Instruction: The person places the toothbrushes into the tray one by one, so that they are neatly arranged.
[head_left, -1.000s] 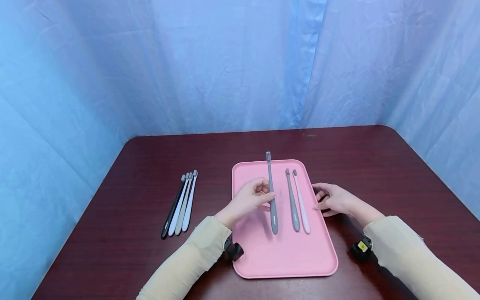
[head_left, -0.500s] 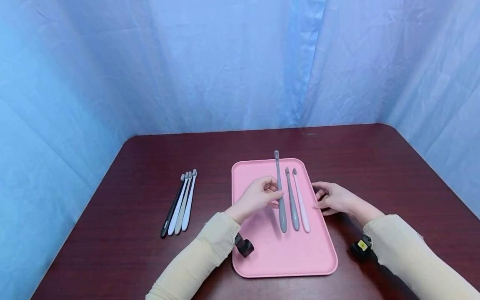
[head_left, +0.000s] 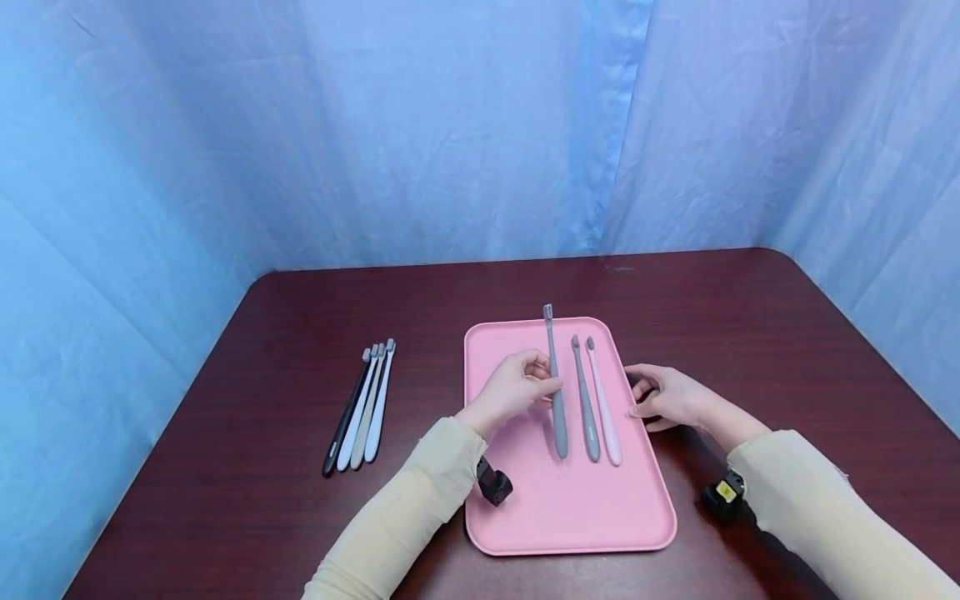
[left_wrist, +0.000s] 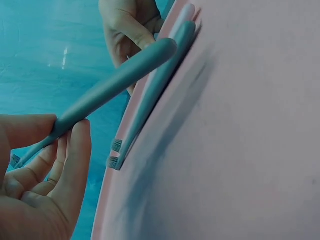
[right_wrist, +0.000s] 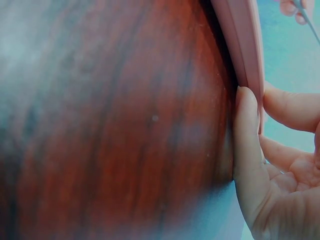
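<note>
Toothbrush, gray (head_left: pixel 558 417), pinched between thumb and fingers of left hand (head_left: pixel 512 388), raised above pink tray (head_left: pixel 570 521), handle end toward the person, bristle head pointing away (shadow falls on the tray in left wrist view). Right hand (head_left: pixel 669 398) clamped on tray's right rim, fingers on both sides. On tray: second gray brush (head_left: pixel 588 421) and pale pink brush (head_left: pixel 606 417), side by side. Four more brushes (head_left: pixel 358 411) lie on dark wood table (head_left: pixel 225 433), left of tray.

The left hand (head_left: pixel 513 385) meets a creased cream sleeve (head_left: pixel 405 500) with a small black device (head_left: pixel 494 485) at its cuff; the right hand (head_left: pixel 671 398) has a matching sleeve (head_left: pixel 810 500), and its black unit (head_left: pixel 716 506) carries a yellow label (head_left: pixel 725 491).
</note>
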